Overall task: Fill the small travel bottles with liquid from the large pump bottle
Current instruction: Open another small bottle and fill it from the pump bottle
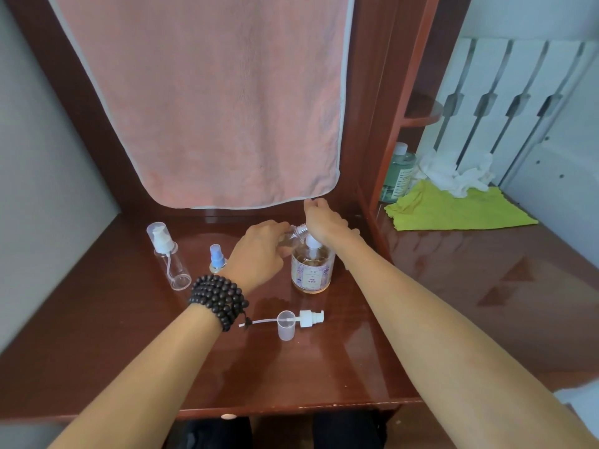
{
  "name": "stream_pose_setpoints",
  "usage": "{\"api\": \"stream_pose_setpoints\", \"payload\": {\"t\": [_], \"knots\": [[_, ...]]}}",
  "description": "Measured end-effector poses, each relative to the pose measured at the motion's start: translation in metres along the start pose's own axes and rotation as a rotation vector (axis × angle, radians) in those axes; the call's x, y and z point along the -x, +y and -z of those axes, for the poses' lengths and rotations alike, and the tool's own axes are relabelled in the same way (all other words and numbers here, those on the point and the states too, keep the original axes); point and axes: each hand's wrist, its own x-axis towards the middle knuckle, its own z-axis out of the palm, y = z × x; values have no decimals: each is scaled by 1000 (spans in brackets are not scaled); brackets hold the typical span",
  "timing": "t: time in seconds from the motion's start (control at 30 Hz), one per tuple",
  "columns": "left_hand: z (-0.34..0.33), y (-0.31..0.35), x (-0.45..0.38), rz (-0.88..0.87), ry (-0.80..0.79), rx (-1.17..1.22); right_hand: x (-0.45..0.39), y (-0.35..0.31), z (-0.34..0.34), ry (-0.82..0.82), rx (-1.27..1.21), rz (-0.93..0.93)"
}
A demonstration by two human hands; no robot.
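The large pump bottle, clear with amber liquid and a floral label, stands on the brown desk. My right hand rests on top of its white pump head, fingers curled over it. My left hand grips a small clear travel bottle, tilted with its open threaded neck right by the pump. A second clear travel bottle with a white pump stands at the left. Beside it stands a tiny blue-topped spray bottle. A loose white pump with tube and a clear cap lie nearer to me.
A pink towel hangs over the desk's back panel. To the right, a lower shelf holds a green bottle, a yellow-green cloth and crumpled white tissue. A white radiator stands behind.
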Motion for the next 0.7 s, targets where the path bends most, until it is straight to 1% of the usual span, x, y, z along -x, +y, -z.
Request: {"api": "stream_pose_setpoints", "payload": {"t": [0.2,0.3,0.5,0.7], "knots": [[11,2,-6,-30,44,43,-2,-8,16,2,-51,30],[7,1,-5,-26,49,35,-2,-8,8,-21,-125,-3],[-2,-4,-2,4,36,26,-12,-10,-8,-27,-125,-22],[9,1,-7,-2,50,27,-2,-14,8,-33,-137,-26]]}}
